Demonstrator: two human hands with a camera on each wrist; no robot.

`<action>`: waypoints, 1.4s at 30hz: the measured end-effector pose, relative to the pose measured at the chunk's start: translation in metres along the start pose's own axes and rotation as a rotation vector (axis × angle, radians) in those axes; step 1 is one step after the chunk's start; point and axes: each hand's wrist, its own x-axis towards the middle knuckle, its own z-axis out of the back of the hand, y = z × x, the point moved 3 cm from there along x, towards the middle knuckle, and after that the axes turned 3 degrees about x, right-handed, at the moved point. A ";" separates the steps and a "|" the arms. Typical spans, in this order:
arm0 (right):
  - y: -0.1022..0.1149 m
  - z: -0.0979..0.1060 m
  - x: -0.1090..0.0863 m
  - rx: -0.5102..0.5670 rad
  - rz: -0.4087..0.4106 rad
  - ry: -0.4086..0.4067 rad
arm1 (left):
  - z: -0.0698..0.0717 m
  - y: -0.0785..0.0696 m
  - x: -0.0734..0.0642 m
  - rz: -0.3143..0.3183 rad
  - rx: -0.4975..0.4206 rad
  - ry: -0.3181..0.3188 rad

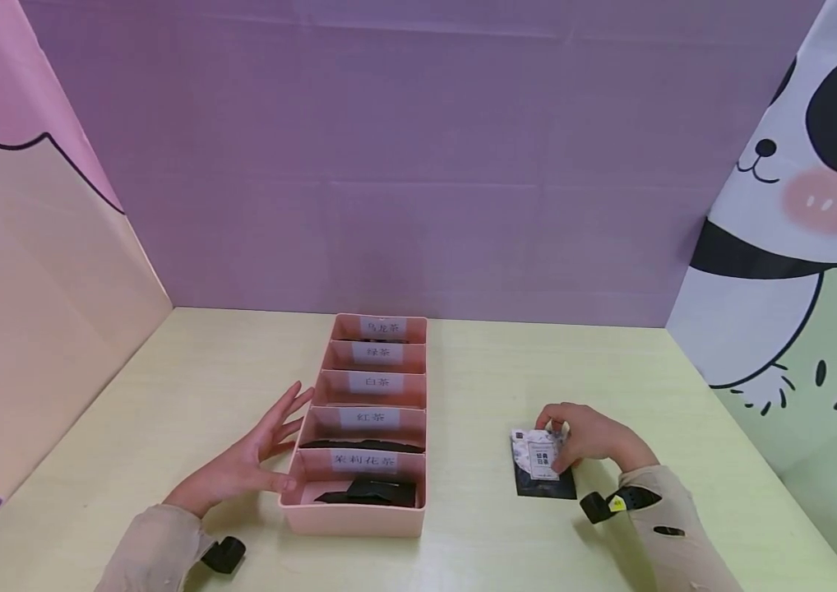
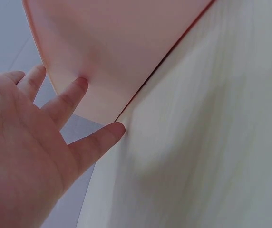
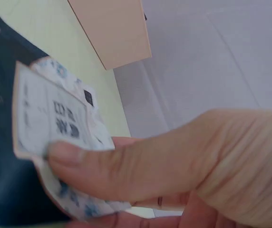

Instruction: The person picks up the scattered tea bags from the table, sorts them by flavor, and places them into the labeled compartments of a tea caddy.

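A pink compartment box (image 1: 355,521) with white labels in Chinese writing stands on the table, its compartments in a row running away from me. My left hand (image 1: 244,464) is at its left side, fingers spread. In the left wrist view two fingertips meet the pink wall (image 2: 112,38), while another lies beside its lower edge. To the right of the box, my right hand (image 1: 596,436) pinches a tea sachet (image 1: 540,487) by its upper right edge. The sachet is black with a white flowered top and a white label. My thumb (image 3: 69,154) presses the label's corner; the fingers behind are partly hidden.
Black packets (image 1: 370,492) lie in the nearest compartment, and more black packets (image 1: 363,446) show in the one behind it. Something dark shows low in the farthest compartment. A purple backdrop (image 1: 418,164) rises behind the table, with printed panels on both sides.
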 end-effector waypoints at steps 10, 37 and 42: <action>0.003 0.011 0.010 0.044 0.042 -0.037 | -0.001 0.001 -0.002 -0.002 0.000 -0.001; 0.094 0.024 0.036 0.186 0.163 -0.358 | 0.000 -0.002 -0.001 -0.026 0.012 0.002; 0.105 0.021 0.042 0.237 0.182 -0.407 | 0.000 -0.001 0.000 -0.029 -0.001 0.004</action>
